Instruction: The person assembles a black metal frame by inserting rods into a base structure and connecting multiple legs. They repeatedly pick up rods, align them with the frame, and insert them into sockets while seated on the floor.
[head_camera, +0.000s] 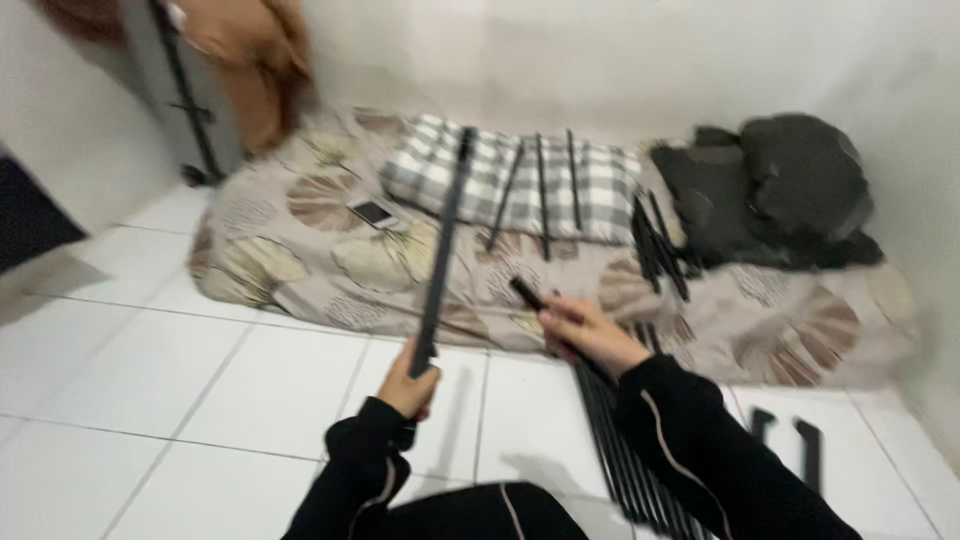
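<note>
The left hand (408, 384) is clenched around the near end of a long black rod (443, 250). The rod stands nearly upright, tilted slightly to the right, and its far end reaches up in front of a checked pillow (470, 170).

The right hand (585, 330) is closed on a shorter black rod (528, 294), whose free end points far-left out of the fist. Directly under this hand, a bundle of black rods (625, 450) lies on the white tiled floor (150, 380) and extends toward the near right.

A low mattress with a shell-patterned cover (300, 250) lies beyond the hands. It carries:
- three loose black rods (542, 195) across the pillow;
- a further group of black rods (658, 245) to the right;
- a phone (373, 212) to the left;
- a heap of dark fabric (780, 190) at the far right.

Two short black pieces (790, 440) lie on the floor at the near right.
</note>
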